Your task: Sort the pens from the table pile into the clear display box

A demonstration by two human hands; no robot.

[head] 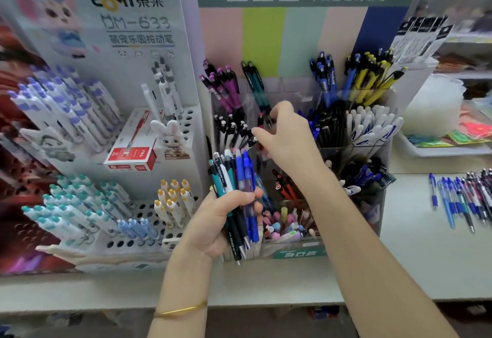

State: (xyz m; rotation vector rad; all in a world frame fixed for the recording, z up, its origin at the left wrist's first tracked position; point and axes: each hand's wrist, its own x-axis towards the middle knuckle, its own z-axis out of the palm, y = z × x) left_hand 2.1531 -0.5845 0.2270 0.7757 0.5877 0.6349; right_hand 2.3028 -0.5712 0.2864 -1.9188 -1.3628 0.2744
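Where the head camera looks down on the white table [426,258], the stock lies as follows.

Left hand [213,220]: fingers and thumb curled tight round a bundle of mixed pens [234,191], with teal, white, black and blue barrels. The pens stand upright just in front of the box, clicker ends up. A thin gold bangle [181,311] sits on that wrist.

Right hand [287,138]: reaching over the bundle into the middle tier of the box. Thumb and forefinger pinch a dark pen [269,124] near its top; the other fingers spread leftward. The pen is blurred and its colour is uncertain.

Clear tiered plastic display box [292,87]: stands at the centre of the table, its compartments holding purple, teal, blue, yellow, black and white pens, grouped by colour.

Loose pile of blue and dark pens [463,196]: flat on the table at far right, well apart from the box.

White perforated display stand [149,210]: left of the box, stocked with pale capped pens. A red-and-white carton [133,148] rests on its middle shelf.
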